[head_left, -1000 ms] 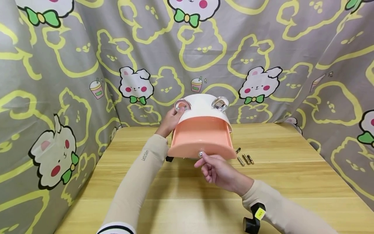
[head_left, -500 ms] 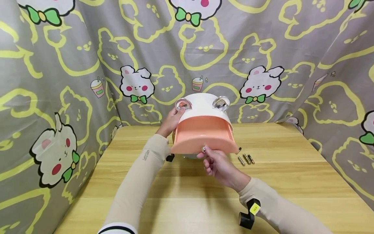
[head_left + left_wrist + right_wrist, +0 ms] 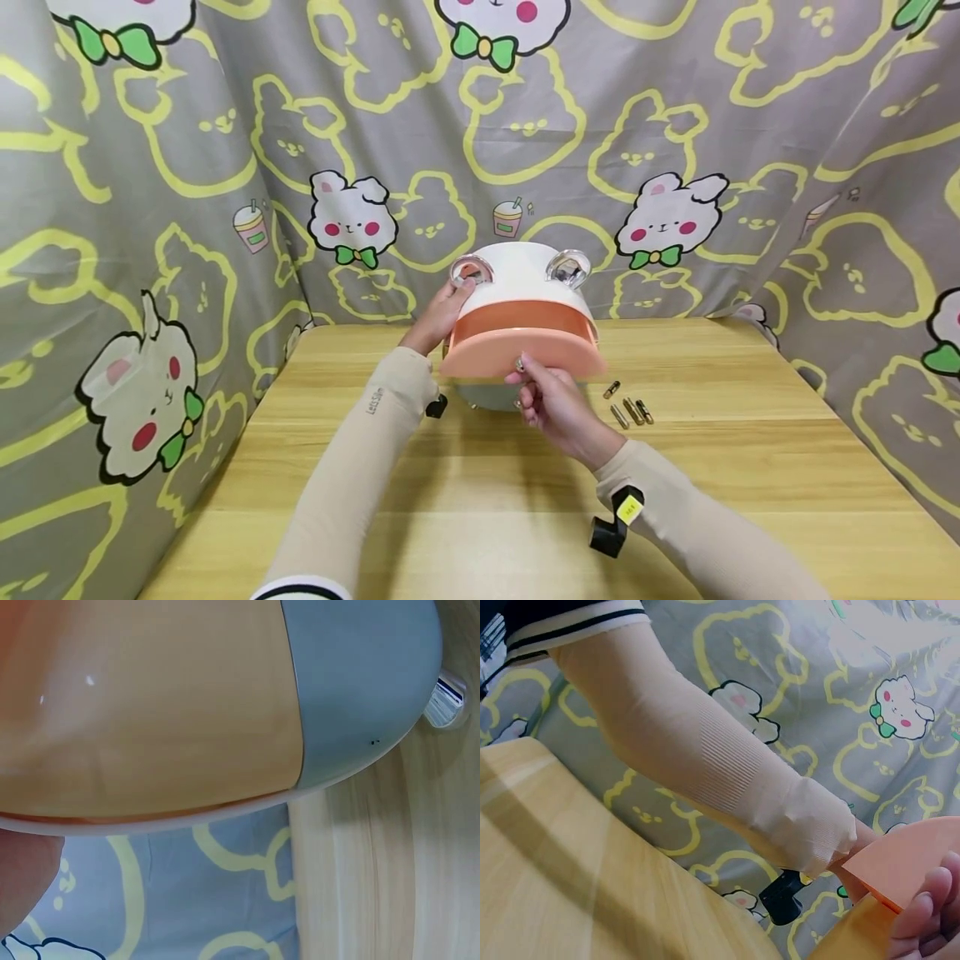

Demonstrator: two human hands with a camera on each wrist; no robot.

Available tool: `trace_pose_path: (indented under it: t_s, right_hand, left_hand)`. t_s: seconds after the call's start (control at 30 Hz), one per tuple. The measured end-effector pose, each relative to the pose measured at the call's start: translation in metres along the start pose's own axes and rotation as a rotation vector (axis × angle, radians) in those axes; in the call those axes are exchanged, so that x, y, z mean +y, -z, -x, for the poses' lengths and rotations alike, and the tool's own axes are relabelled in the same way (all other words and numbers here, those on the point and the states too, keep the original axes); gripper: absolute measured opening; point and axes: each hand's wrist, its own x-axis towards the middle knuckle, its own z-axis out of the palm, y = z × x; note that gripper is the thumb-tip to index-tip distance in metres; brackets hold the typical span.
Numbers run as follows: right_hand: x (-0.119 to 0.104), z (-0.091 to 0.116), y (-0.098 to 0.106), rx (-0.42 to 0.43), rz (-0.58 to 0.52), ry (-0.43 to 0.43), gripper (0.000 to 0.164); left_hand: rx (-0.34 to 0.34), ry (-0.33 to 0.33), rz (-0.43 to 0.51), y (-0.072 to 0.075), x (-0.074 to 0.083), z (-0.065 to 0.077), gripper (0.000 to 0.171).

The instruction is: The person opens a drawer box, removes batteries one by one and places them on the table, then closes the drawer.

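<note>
A rounded white storage box point(image 3: 517, 275) with two silver ring-shaped ears stands on the table in the head view. Its pink-orange drawer point(image 3: 480, 354) sticks partly out, and part of its inside shows above the front panel. My left hand point(image 3: 438, 317) holds the box's left side, thumb near the left ear. With thumb and fingers, my right hand point(image 3: 558, 404) pinches the small silver knob point(image 3: 520, 364) on the drawer front. Under the drawer is a grey lower section point(image 3: 487, 394). In the right wrist view, curled fingers point(image 3: 919, 915) overlap the drawer front point(image 3: 915, 859).
Several small gold and dark cylinders point(image 3: 632, 410) lie on the wooden table point(image 3: 712, 500) right of the box. A patterned grey curtain point(image 3: 420, 125) encloses the back and sides. In the left wrist view, a silver foot point(image 3: 448, 699) shows under the box.
The right hand has pushed the drawer further into the box, so less of its inside shows. More of the grey lower section has come into sight. The left hand has kept its place.
</note>
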Motion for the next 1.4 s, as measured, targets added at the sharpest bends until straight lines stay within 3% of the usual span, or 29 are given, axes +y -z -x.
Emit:
trace_pose_path:
  t_s: [0.33,0.6,0.87,1.4]
  right_hand:
    - [-0.001,-0.018,0.003,0.059,0.023,0.044,0.041]
    - [-0.005,-0.033,0.006,0.100,0.037,0.050,0.040]
    - [-0.006,-0.046,0.007,0.122,0.020,0.050,0.040]
    - [-0.006,-0.051,0.009,0.112,0.017,0.058,0.040]
  left_hand:
    - [-0.021,0.022,-0.049,0.002,0.005,0.001,0.056]
    - [-0.023,0.063,-0.036,0.001,0.009,0.001,0.063]
    - [-0.047,0.043,0.034,-0.001,0.005,0.000,0.060]
    - [-0.031,0.011,-0.003,-0.003,0.005,0.002,0.062]
